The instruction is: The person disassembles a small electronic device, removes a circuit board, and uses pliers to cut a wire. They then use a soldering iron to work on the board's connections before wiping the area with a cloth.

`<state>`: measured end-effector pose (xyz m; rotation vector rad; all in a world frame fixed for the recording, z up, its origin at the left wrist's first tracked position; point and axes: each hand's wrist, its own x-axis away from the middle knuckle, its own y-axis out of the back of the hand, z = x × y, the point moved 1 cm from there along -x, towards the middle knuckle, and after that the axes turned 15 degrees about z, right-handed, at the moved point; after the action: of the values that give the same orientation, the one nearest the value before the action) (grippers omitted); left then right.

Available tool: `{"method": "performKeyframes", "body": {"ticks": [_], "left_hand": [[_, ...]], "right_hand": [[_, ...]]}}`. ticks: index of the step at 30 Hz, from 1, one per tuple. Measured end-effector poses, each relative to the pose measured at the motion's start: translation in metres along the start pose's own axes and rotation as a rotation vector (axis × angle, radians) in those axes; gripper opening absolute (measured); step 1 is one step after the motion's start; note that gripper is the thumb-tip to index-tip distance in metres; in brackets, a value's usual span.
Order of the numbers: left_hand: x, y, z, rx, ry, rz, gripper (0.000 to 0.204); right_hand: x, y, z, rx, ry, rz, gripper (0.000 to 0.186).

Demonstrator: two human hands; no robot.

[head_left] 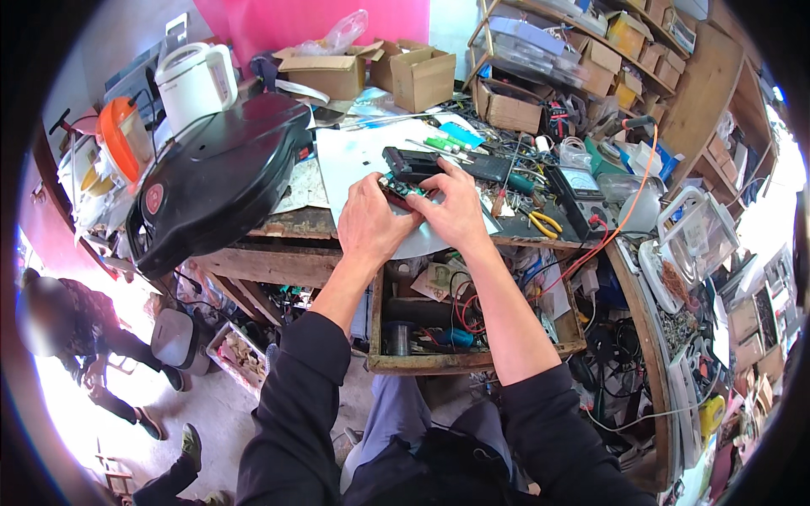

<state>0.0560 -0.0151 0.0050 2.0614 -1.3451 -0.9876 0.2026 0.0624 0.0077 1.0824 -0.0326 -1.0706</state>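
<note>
My left hand (pixel 371 221) and my right hand (pixel 452 206) meet over the front part of the workbench. Between their fingertips they hold a small green circuit board (pixel 403 187), partly covered by the fingers. Just behind it lies a black plastic casing (pixel 411 163), close to the right index finger; whether they touch I cannot tell. A long black bar-shaped part (pixel 489 167) lies to the right of the casing. Under the work is a white sheet (pixel 342 164). Green-and-white tubes (pixel 440 144) rest behind the casing.
An open drawer (pixel 439 363) with wires juts out below my forearms. Right of my hands are yellow-handled pliers (pixel 545 223) and an analog multimeter (pixel 580 198) with red and orange leads. A large black shell (pixel 228 173) stands left. Other people (pixel 93 337) are at lower left.
</note>
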Motion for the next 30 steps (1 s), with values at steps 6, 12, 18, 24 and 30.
{"method": "performKeyframes", "body": {"ticks": [6, 12, 18, 24, 30], "left_hand": [[0.0, -0.001, 0.004, -0.039, 0.001, -0.004, 0.096], [0.0, -0.002, 0.002, -0.046, -0.011, -0.005, 0.093], [-0.002, -0.004, 0.006, -0.046, -0.001, 0.002, 0.095], [-0.004, 0.005, 0.016, 0.061, -0.025, 0.096, 0.087], [-0.005, 0.006, 0.014, 0.089, 0.027, 0.124, 0.082]], "right_hand": [[-0.003, 0.018, -0.008, 0.004, 0.039, 0.131, 0.028], [0.001, 0.027, -0.009, 0.062, 0.023, 0.17, 0.029], [0.005, 0.025, -0.003, 0.036, 0.055, 0.172, 0.027], [0.009, 0.018, -0.015, 0.001, 0.129, 0.156, 0.027], [0.01, 0.014, -0.02, 0.007, 0.141, 0.137, 0.028]]}}
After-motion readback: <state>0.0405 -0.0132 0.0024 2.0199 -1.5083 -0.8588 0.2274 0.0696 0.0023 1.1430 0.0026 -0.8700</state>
